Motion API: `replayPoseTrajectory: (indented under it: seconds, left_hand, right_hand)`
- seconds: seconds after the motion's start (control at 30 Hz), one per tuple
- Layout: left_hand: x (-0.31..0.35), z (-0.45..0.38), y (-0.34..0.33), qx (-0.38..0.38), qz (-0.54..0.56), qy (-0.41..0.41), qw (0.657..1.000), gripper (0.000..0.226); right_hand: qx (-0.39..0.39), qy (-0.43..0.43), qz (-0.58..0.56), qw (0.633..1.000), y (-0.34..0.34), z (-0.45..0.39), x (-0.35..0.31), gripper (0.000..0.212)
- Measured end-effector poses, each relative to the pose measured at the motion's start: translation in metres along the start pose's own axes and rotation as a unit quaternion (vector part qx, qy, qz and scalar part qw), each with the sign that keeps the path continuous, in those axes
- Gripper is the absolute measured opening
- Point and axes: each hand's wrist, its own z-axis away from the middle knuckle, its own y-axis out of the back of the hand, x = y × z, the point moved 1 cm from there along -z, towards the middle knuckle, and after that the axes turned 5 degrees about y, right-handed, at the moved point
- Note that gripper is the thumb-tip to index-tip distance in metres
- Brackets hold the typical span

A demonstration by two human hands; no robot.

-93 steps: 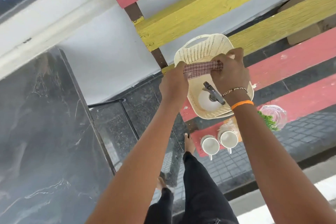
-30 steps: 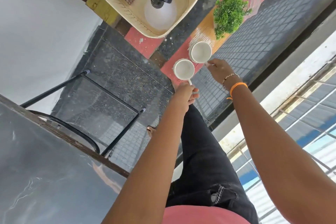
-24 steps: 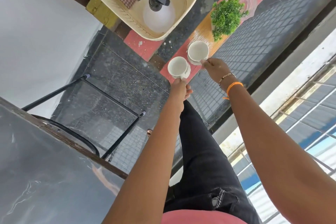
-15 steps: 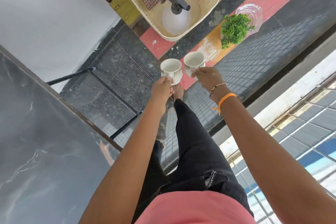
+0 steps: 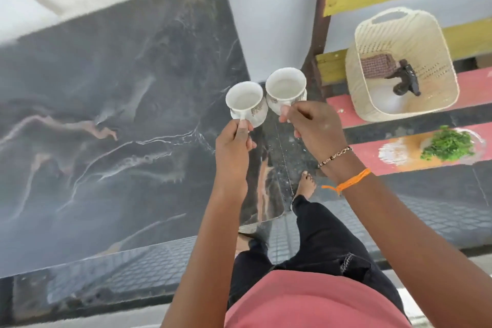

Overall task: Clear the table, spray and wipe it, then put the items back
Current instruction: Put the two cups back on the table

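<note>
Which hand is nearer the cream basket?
Right. The right hand, holding a cup, is just left of the cream basket; the left hand, holding the other cup, is farther left, over the table.

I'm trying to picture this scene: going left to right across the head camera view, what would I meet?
Dark marble table → left cup → right cup → cream basket holding the checked cloth, then the spray bottle.
</note>
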Motion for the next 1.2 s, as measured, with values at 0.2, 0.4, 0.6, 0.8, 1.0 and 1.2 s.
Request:
replayPoseTrajectory:
  seconds: [0.2, 0.4, 0.6, 0.8, 1.0, 1.2]
  left_hand:
    - [-0.001, 0.027, 0.143, 0.088, 0.074, -0.040, 0.993, 0.033]
    - [-0.015, 0.047, 0.277, 0.145, 0.090, -0.072, 0.983, 0.033]
    - [-0.024, 0.041, 0.377, 0.213, 0.100, -0.099, 0.967, 0.033]
    - [-0.018, 0.009, 0.457, 0.255, 0.104, -0.098, 0.956, 0.033]
    - [-0.005, -0.041, 0.527, 0.299, 0.090, -0.103, 0.944, 0.029]
    - [0.010, -0.094, 0.593, 0.274, 0.097, -0.079, 0.954, 0.033]
  right_hand:
    - [-0.076, 0.077, 0.012, 0.994, -0.127, 0.051, -0.064, 0.026]
    - [-0.135, 0.111, -0.008, 0.985, -0.247, 0.100, -0.102, 0.027]
    - [-0.179, 0.154, -0.003, 0.972, -0.348, 0.120, -0.132, 0.027]
    - [-0.202, 0.170, -0.013, 0.964, -0.434, 0.110, -0.154, 0.028]
    - [-0.208, 0.161, 0.005, 0.965, -0.516, 0.082, -0.185, 0.025]
    - [-0.201, 0.143, 0.013, 0.969, -0.588, 0.056, -0.213, 0.024]
